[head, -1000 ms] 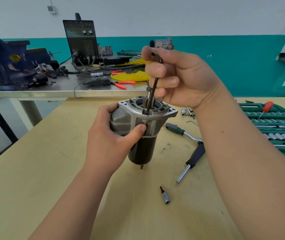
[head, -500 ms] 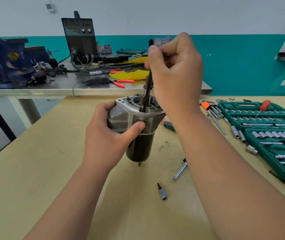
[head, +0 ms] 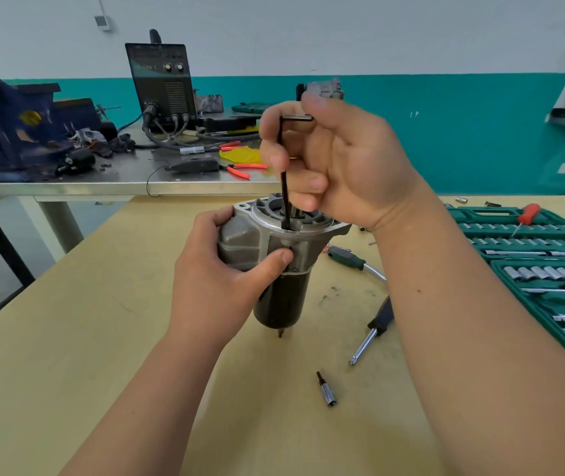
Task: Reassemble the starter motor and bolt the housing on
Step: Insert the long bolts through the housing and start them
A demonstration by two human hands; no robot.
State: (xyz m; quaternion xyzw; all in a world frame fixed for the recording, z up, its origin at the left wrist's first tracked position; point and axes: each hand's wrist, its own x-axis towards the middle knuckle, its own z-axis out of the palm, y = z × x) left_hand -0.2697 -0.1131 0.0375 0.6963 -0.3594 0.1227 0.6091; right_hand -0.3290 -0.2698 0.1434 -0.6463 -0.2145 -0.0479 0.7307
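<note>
Right hand, newly turned, pinching hex key; left hand gripping grey starter motor

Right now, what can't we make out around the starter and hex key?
Head view:
- Tip of the hex key, and any bolt under it: sunk in the housing recess.
- Housing's left side: covered by the left hand.
- Key's short arm: partly wrapped by the right hand.
- The socket case: cut by the right edge and forearm.
</note>
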